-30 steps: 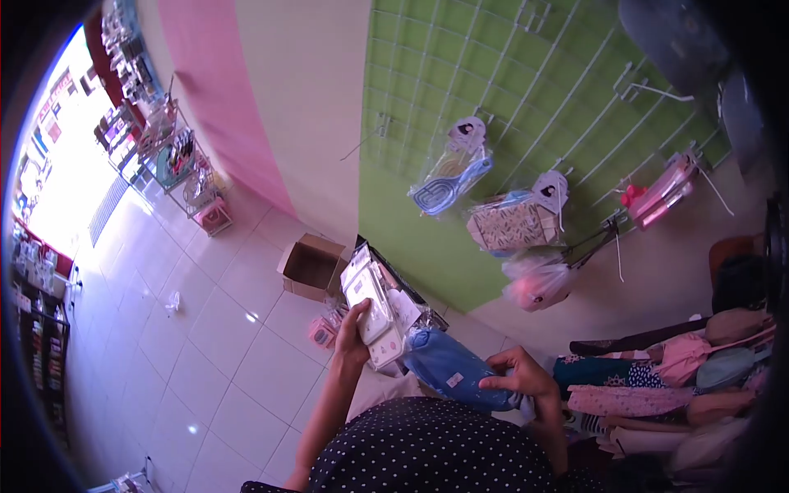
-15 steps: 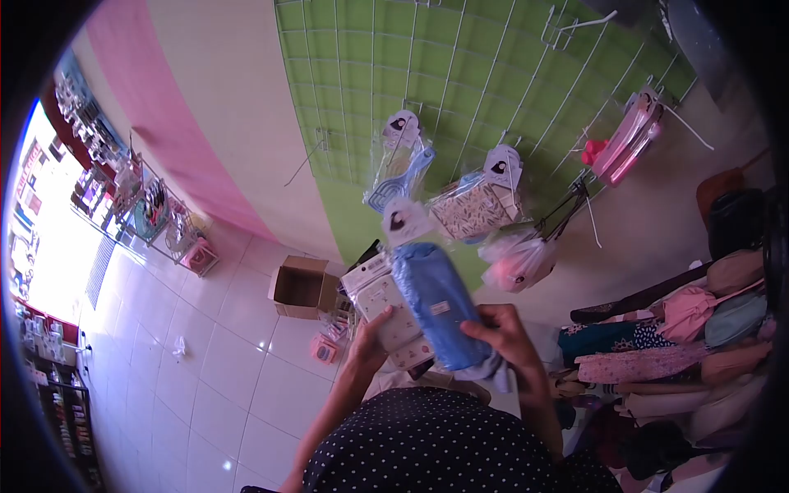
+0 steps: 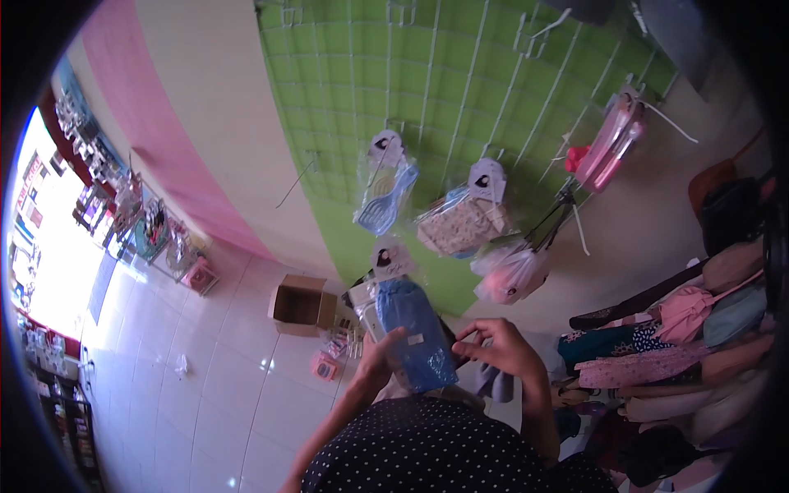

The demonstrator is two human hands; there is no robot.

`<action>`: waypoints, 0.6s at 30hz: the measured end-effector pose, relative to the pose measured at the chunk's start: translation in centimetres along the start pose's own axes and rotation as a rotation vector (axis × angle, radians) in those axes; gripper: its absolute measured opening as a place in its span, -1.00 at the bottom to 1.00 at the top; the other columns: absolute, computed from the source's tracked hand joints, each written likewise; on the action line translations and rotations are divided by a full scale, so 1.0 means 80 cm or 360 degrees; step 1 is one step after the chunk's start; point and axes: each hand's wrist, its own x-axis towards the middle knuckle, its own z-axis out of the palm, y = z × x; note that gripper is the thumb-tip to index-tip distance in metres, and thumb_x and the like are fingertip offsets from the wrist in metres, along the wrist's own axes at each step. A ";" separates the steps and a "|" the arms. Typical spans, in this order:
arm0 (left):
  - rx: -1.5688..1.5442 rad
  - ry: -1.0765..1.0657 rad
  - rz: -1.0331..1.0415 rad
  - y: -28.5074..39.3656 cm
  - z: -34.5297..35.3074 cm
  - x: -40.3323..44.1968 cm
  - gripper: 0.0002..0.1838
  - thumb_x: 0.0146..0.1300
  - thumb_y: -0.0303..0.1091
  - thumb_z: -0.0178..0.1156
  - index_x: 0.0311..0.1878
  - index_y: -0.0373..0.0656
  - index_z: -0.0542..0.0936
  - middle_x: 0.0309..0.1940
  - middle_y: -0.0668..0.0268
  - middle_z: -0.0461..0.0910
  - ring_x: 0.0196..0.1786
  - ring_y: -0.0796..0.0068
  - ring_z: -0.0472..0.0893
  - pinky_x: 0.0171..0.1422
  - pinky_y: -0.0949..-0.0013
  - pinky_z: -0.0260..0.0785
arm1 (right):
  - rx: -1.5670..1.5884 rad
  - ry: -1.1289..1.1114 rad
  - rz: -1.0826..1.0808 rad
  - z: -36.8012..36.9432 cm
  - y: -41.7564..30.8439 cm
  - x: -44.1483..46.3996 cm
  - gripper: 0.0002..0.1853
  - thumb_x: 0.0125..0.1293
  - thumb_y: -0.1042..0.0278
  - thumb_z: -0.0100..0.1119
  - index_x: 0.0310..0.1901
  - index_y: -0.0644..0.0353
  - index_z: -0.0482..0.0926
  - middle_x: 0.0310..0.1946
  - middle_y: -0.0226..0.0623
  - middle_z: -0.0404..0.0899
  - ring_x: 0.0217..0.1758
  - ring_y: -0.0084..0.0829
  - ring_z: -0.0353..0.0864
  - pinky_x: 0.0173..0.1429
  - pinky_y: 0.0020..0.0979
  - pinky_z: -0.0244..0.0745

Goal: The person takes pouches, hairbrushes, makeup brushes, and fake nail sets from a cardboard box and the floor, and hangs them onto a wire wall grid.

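Observation:
My left hand [image 3: 380,359] is closed on a blue cloth item [image 3: 415,333] in a clear plastic bag, thumb across its front. A white header card [image 3: 391,258] tops the bag. Behind it, in the same hand, the edge of a pale card pack [image 3: 364,306] shows; the blue package covers most of it. My right hand [image 3: 503,349] is just right of the package, thumb and forefinger slightly apart and the other fingers loosely bent. No held thing shows in it. Beyond, a bagged blue slotted kitchen tool [image 3: 383,205] and a bagged patterned cloth item [image 3: 464,223] hang on the rack.
A white wire grid [image 3: 386,74] with hooks covers the green wall ahead. Pink packaged goods [image 3: 612,148] hang at right. An open cardboard box [image 3: 302,306] and a pink packet [image 3: 325,366] are on the tiled floor. Folded clothes [image 3: 649,353] lie at right, shelving [image 3: 164,226] stands left.
My right hand has let go of the blue package and drawn slightly away. My left thumb now lies over the package, which sits in front of the pale card pack. The view has shifted slightly.

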 end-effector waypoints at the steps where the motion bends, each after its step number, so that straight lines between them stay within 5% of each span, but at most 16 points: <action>1: 0.0019 -0.0031 -0.0033 0.001 0.000 -0.001 -0.42 -0.04 -0.30 0.18 0.05 -0.27 0.21 -0.18 0.17 0.41 -0.18 0.32 0.49 -0.09 0.28 0.39 | 0.0187 0.0071 -0.0155 -0.008 0.000 0.004 -0.77 0.00 0.30 0.22 -0.40 0.29 0.50 -0.59 -0.35 0.51 -0.52 -0.64 0.44 -0.40 -0.62 0.31; 6: -0.0020 -0.0028 0.0036 -0.006 0.027 -0.006 -0.65 0.00 -0.42 0.11 -0.12 -0.30 0.35 -0.32 0.25 0.44 -0.32 0.43 0.50 -0.26 0.43 0.41 | 0.0400 0.0984 -0.0807 0.075 -0.023 0.045 -0.85 0.00 0.33 0.17 -0.50 0.20 0.44 -0.57 -0.42 0.43 -0.50 -0.58 0.43 -0.40 -0.54 0.31; 8: 0.0176 0.0029 0.0268 -0.026 0.015 0.003 -0.77 0.09 -0.42 0.01 -0.16 -0.25 0.36 -0.35 0.28 0.43 -0.34 0.50 0.48 -0.30 0.46 0.38 | -0.0570 0.1006 -0.1056 0.102 -0.014 0.046 -0.85 0.00 0.32 0.15 -0.52 0.17 0.42 -0.60 -0.37 0.39 -0.55 -0.43 0.44 -0.45 -0.46 0.32; 9: 0.0690 -0.0030 0.0775 -0.035 0.011 0.007 -0.85 0.16 -0.43 -0.08 -0.20 -0.22 0.36 -0.37 0.31 0.42 -0.35 0.55 0.45 -0.34 0.50 0.35 | -0.0568 0.1046 -0.1073 0.104 -0.008 0.045 -0.85 0.00 0.32 0.15 -0.52 0.17 0.42 -0.60 -0.37 0.39 -0.55 -0.43 0.44 -0.45 -0.46 0.32; 10: 0.0534 -0.0035 0.0644 -0.040 0.007 0.006 -0.82 0.11 -0.43 -0.03 -0.19 -0.23 0.38 -0.37 0.31 0.43 -0.36 0.54 0.47 -0.34 0.51 0.36 | -0.0556 0.1039 -0.1081 0.102 -0.001 0.044 -0.85 -0.01 0.32 0.15 -0.53 0.16 0.41 -0.61 -0.35 0.37 -0.55 -0.37 0.43 -0.48 -0.42 0.31; 12: 0.0558 -0.0121 0.0303 -0.016 0.025 -0.015 -0.63 -0.06 -0.53 0.08 -0.09 -0.23 0.36 -0.18 0.19 0.36 -0.08 0.32 0.39 -0.04 0.38 0.29 | -0.0550 0.1057 -0.1091 0.086 0.009 0.051 -0.86 -0.01 0.33 0.14 -0.54 0.15 0.40 -0.62 -0.32 0.35 -0.55 -0.31 0.43 -0.50 -0.39 0.30; 13: -0.0021 -0.0047 -0.0117 -0.013 0.026 -0.009 -0.60 -0.05 -0.54 0.09 -0.06 -0.20 0.35 -0.17 0.23 0.37 -0.06 0.37 0.40 -0.05 0.44 0.32 | -0.0518 0.1159 -0.1007 0.075 0.014 0.057 -0.85 -0.01 0.33 0.14 -0.54 0.15 0.40 -0.62 -0.32 0.35 -0.56 -0.31 0.42 -0.51 -0.38 0.30; 14: -0.0013 -0.0065 -0.0108 -0.014 0.030 -0.008 -0.60 -0.05 -0.54 0.09 -0.06 -0.20 0.35 -0.17 0.23 0.37 -0.06 0.37 0.40 -0.05 0.44 0.32 | -0.0483 0.1256 -0.0924 0.068 0.016 0.060 -0.85 0.00 0.33 0.14 -0.55 0.15 0.39 -0.61 -0.32 0.35 -0.57 -0.32 0.42 -0.51 -0.37 0.30; 16: 0.0291 -0.0009 0.0241 -0.021 0.040 -0.012 -0.72 0.00 -0.46 0.06 -0.15 -0.25 0.38 -0.37 0.30 0.45 -0.40 0.49 0.51 -0.35 0.46 0.40 | -0.0541 0.1254 -0.0957 0.068 0.016 0.053 -0.84 0.00 0.32 0.13 -0.55 0.15 0.39 -0.62 -0.31 0.34 -0.59 -0.32 0.41 -0.52 -0.36 0.30; 18: -0.0085 0.0103 0.0023 -0.023 0.045 -0.011 -0.72 0.01 -0.44 0.07 -0.16 -0.24 0.38 -0.36 0.30 0.45 -0.40 0.50 0.51 -0.36 0.47 0.40 | -0.0734 0.0996 -0.1219 0.077 0.017 0.039 -0.84 0.00 0.32 0.13 -0.56 0.16 0.38 -0.62 -0.31 0.34 -0.61 -0.31 0.39 -0.52 -0.35 0.29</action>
